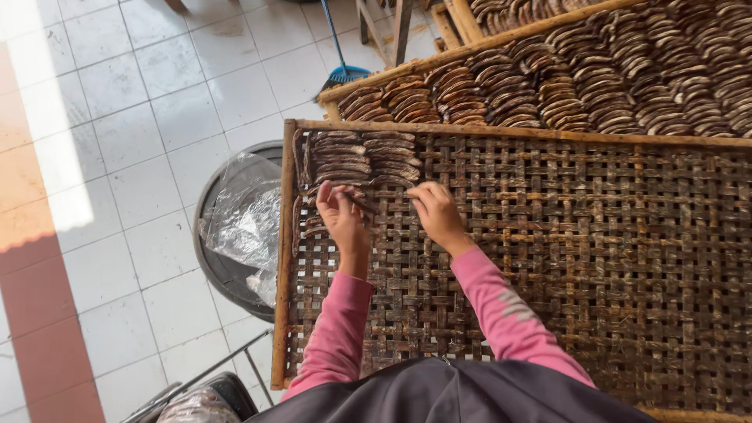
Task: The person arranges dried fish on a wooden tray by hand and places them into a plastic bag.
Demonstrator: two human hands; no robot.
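Note:
A woven bamboo drying rack with a wooden frame lies in front of me. Brown flattened slices lie in overlapping rows at its far left corner. My left hand rests on the mesh just below those rows and pinches a dark slice between its fingertips. My right hand hovers beside it with fingers curled toward the same slice; whether it grips anything is unclear. Both arms wear pink sleeves.
A second rack packed with several rows of the same brown slices stands behind. A dark round tub lined with clear plastic sits on the white tiled floor at left. A blue broom leans at the back.

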